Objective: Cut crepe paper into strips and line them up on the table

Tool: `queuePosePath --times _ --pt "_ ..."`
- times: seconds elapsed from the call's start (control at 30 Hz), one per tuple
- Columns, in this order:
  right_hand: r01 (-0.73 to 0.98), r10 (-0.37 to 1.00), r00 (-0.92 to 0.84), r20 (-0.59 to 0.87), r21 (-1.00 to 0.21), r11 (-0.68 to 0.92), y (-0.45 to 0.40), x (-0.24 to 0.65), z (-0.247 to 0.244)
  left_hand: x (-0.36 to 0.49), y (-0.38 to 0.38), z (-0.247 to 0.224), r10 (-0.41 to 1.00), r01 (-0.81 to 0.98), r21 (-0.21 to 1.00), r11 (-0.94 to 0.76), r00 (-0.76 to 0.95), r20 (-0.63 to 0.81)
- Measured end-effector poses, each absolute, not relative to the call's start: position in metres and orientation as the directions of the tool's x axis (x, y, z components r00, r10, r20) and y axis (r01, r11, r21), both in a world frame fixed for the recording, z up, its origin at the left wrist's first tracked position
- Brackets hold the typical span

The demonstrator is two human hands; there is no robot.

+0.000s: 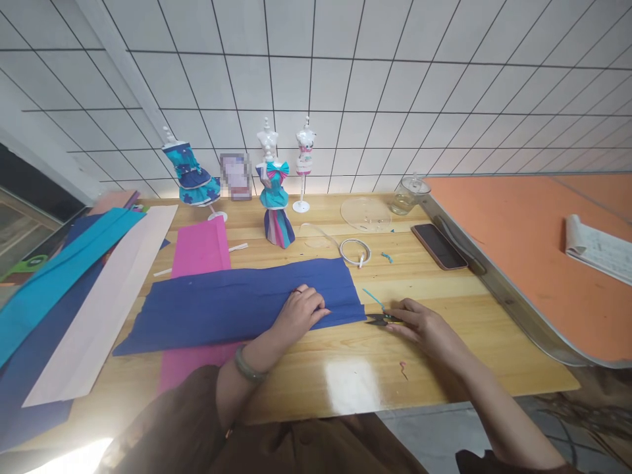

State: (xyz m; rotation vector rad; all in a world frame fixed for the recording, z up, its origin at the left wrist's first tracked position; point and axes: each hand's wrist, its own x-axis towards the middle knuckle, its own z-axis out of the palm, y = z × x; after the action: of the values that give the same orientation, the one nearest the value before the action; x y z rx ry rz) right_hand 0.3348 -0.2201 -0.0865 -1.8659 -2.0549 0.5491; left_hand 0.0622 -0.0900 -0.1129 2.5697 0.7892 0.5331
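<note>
A wide strip of dark blue fabric (pixel 212 306) lies across the table, partly over a pink piece (pixel 197 247). My left hand (pixel 302 313) rests on its right part, fingers bent together and pressing on the cloth near the front edge. In my right hand (pixel 419 324) is a small pair of thread snips (pixel 380 319). Their dark, pointed blades face left and their tips reach the strip's right end. The fingers hide most of the handle. A thin turquoise scrap (pixel 374 298) lies just behind the blades.
Dressed mini mannequins (pixel 275 191) stand along the tiled wall. Turquoise (pixel 74 263) and pale pink strips (pixel 106 306) lie at left. A white ring-shaped coil (pixel 355 252), a clear round dish (pixel 365 214), a glass cup (pixel 409 194) and a phone (pixel 439 247) lie behind my right hand.
</note>
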Motion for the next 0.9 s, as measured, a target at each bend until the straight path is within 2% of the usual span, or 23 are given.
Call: queuePosePath --times 0.43,0.6,0.9 --pt "0.874 0.997 -0.072 -0.014 -0.483 0.056 -0.224 0.340 -0.099 0.062 -0.093 -0.110 0.612 0.460 0.476 -0.749 0.756 0.234" --pt "0.863 0.993 -0.120 -0.010 -0.496 0.099 -0.218 0.334 -0.097 0.062 -0.093 -0.111 0.612 0.466 0.469 -0.751 0.757 0.229" --pt "0.845 0.978 -0.193 0.082 -0.492 0.208 -0.206 0.326 -0.103 0.062 -0.093 -0.111 0.607 0.461 0.466 -0.755 0.760 0.233"
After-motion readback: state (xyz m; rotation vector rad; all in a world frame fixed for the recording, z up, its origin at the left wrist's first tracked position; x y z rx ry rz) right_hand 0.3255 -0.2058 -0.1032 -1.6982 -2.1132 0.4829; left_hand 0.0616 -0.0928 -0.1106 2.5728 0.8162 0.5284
